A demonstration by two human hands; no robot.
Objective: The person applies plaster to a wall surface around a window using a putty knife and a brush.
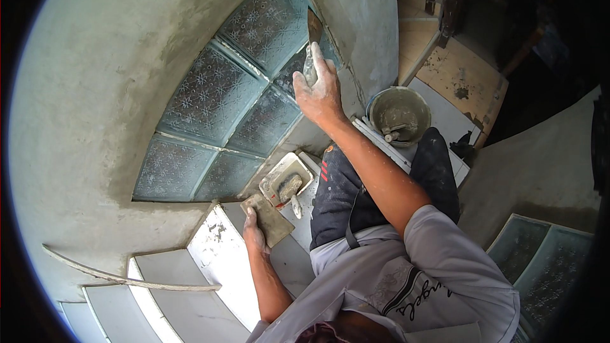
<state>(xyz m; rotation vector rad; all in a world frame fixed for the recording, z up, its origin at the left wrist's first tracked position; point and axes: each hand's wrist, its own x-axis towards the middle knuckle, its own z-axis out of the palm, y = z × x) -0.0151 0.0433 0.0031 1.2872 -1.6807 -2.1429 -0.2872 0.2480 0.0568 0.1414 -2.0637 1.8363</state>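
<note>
My right hand is wrapped round the handle of a putty knife, its fingers whitened with dried plaster or grout. The knife's brown blade points away, against the right edge of a glass block window near its top. Pale joints run between the patterned blocks. Lower left, my left hand grips the edge of a flat, greyish board, thumb on top. Just beyond the board, a white rectangular tub holds a mortar-caked brush. Whether fresh material lies on the blade cannot be made out.
A bucket smeared with grey mortar, with a tool inside, stands right of my knees. White tiled steps descend at lower left, with a thin strip across them. Wooden stairs rise upper right. Another glass block window sits lower right.
</note>
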